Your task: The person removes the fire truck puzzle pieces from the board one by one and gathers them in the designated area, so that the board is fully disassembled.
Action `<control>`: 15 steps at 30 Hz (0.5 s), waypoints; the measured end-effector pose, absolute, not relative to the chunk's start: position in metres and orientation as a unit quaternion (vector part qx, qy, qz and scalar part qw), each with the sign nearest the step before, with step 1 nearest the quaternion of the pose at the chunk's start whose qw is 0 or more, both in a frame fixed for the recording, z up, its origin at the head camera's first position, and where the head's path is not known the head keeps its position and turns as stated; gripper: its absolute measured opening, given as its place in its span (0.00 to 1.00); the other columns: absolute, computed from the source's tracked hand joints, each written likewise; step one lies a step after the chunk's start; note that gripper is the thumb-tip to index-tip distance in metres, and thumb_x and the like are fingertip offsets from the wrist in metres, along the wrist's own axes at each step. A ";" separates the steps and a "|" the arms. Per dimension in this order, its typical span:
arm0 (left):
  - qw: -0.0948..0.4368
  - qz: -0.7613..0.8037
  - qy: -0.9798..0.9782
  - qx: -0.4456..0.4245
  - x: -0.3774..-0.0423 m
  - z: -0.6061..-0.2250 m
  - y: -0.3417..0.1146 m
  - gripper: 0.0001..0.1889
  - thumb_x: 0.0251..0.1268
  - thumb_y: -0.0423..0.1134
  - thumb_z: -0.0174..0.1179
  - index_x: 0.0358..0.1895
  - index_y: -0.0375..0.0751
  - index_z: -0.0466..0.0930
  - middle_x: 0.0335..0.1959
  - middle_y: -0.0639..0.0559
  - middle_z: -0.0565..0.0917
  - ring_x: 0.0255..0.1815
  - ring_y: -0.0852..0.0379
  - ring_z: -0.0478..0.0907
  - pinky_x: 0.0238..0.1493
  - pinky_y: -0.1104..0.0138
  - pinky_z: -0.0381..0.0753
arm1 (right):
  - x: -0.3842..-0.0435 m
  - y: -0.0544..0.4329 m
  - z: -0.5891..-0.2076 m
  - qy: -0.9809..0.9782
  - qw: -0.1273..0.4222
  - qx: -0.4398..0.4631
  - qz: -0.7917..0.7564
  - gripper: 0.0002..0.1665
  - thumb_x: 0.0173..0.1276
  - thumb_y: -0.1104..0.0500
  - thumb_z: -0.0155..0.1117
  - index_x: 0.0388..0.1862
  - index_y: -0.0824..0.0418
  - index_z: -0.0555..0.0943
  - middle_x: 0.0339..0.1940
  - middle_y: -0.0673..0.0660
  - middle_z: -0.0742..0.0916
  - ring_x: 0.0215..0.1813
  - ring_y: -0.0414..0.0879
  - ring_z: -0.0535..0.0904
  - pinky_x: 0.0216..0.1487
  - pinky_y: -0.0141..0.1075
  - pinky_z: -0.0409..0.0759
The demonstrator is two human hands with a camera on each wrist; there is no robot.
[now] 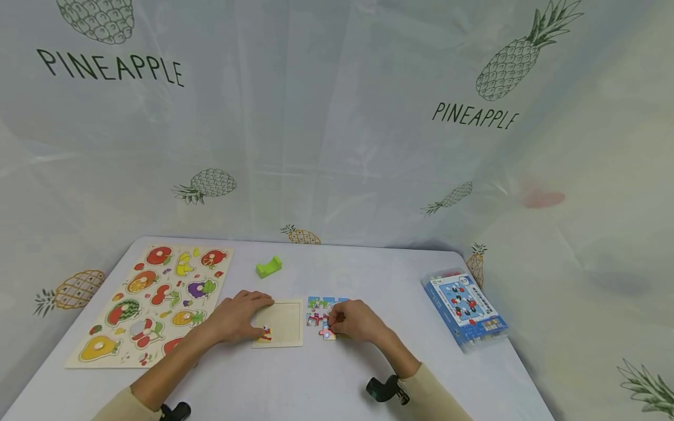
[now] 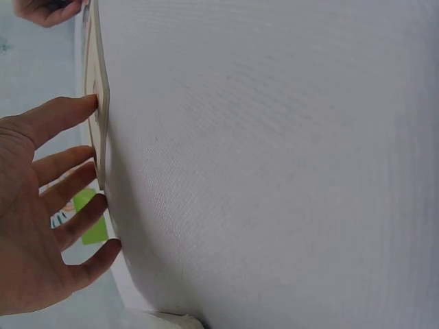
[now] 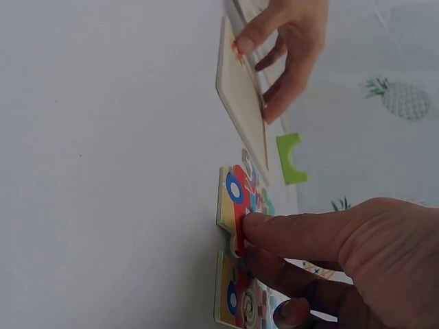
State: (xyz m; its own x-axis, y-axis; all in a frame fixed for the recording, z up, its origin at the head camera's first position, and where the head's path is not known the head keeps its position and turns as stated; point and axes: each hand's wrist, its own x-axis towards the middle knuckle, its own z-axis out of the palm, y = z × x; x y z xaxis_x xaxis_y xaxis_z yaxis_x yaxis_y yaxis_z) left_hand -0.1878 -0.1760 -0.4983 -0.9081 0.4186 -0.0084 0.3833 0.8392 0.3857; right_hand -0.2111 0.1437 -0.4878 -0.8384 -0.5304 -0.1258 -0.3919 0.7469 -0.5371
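Note:
In the head view my left hand (image 1: pixel 237 318) rests on the left side of a shallow wooden puzzle tray (image 1: pixel 286 327), fingers spread along it. Its thumb presses a small printed puzzle piece (image 1: pixel 267 335) in the tray's lower left corner. Right of the tray, my right hand (image 1: pixel 360 321) bends over a cluster of colourful puzzle pieces (image 1: pixel 315 303). Seen from the right wrist, its thumb and forefinger pinch a puzzle piece (image 3: pixel 234 194) with a red shape and blue wheel. Another piece (image 3: pixel 230 295) lies beside it, and my palm partly hides the cluster.
A large wooden fruit puzzle board (image 1: pixel 128 352) lies on the table's left. Behind the tray sits a green notched block (image 1: pixel 269 268). A blue-and-white box (image 1: pixel 466 310) in clear wrapping stands at the right edge. Pineapple-print sheeting (image 1: pixel 326 134) hangs behind the table.

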 end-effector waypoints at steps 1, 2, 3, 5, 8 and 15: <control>0.046 0.191 0.958 0.209 -0.188 -0.498 -0.176 0.34 0.51 0.48 0.75 0.65 0.45 0.78 0.66 0.50 0.77 0.67 0.42 0.70 0.56 0.37 0.71 | -0.211 0.143 -0.488 0.926 0.135 -0.248 -0.252 0.07 0.63 0.58 0.73 0.28 0.51 0.83 0.26 0.40 0.81 0.31 0.34 0.74 0.34 0.30 0.73; 0.046 0.191 0.958 0.210 -0.188 -0.498 -0.176 0.34 0.51 0.48 0.75 0.65 0.45 0.78 0.66 0.50 0.77 0.67 0.42 0.70 0.56 0.37 0.71 | -0.211 0.143 -0.489 0.926 0.133 -0.247 -0.251 0.07 0.63 0.58 0.74 0.28 0.50 0.82 0.26 0.40 0.81 0.31 0.34 0.74 0.33 0.30 0.73; 0.046 0.192 0.958 0.210 -0.188 -0.498 -0.176 0.34 0.51 0.48 0.75 0.65 0.45 0.78 0.66 0.50 0.77 0.67 0.42 0.70 0.56 0.37 0.71 | -0.211 0.143 -0.489 0.927 0.131 -0.246 -0.250 0.08 0.63 0.58 0.74 0.28 0.50 0.82 0.26 0.40 0.81 0.30 0.34 0.73 0.33 0.30 0.73; 0.045 0.192 0.957 0.212 -0.188 -0.498 -0.176 0.34 0.51 0.49 0.75 0.65 0.45 0.78 0.66 0.49 0.77 0.67 0.42 0.70 0.56 0.37 0.71 | -0.211 0.142 -0.490 0.928 0.129 -0.246 -0.249 0.08 0.63 0.59 0.74 0.28 0.51 0.82 0.26 0.40 0.81 0.30 0.34 0.73 0.33 0.30 0.73; 0.044 0.191 0.957 0.214 -0.188 -0.497 -0.176 0.34 0.52 0.49 0.75 0.65 0.45 0.78 0.65 0.49 0.78 0.67 0.42 0.70 0.56 0.38 0.72 | -0.211 0.141 -0.490 0.929 0.127 -0.245 -0.246 0.08 0.62 0.59 0.74 0.28 0.51 0.82 0.25 0.41 0.81 0.30 0.34 0.73 0.32 0.30 0.73; 0.044 0.189 0.957 0.215 -0.187 -0.497 -0.176 0.34 0.51 0.48 0.75 0.64 0.44 0.78 0.65 0.48 0.78 0.67 0.41 0.71 0.55 0.38 0.72 | -0.209 0.139 -0.490 0.934 0.129 -0.236 -0.235 0.09 0.62 0.57 0.75 0.28 0.50 0.82 0.24 0.41 0.80 0.29 0.35 0.73 0.32 0.30 0.72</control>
State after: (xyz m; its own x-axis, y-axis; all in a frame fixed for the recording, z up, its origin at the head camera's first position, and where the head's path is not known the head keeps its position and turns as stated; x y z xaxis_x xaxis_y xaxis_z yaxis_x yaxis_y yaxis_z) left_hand -0.1871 -0.1761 -0.4968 -0.9037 0.4282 -0.0027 0.3949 0.8357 0.3816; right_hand -0.2094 0.1394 -0.4899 -0.8556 -0.5010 -0.1304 -0.3792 0.7781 -0.5008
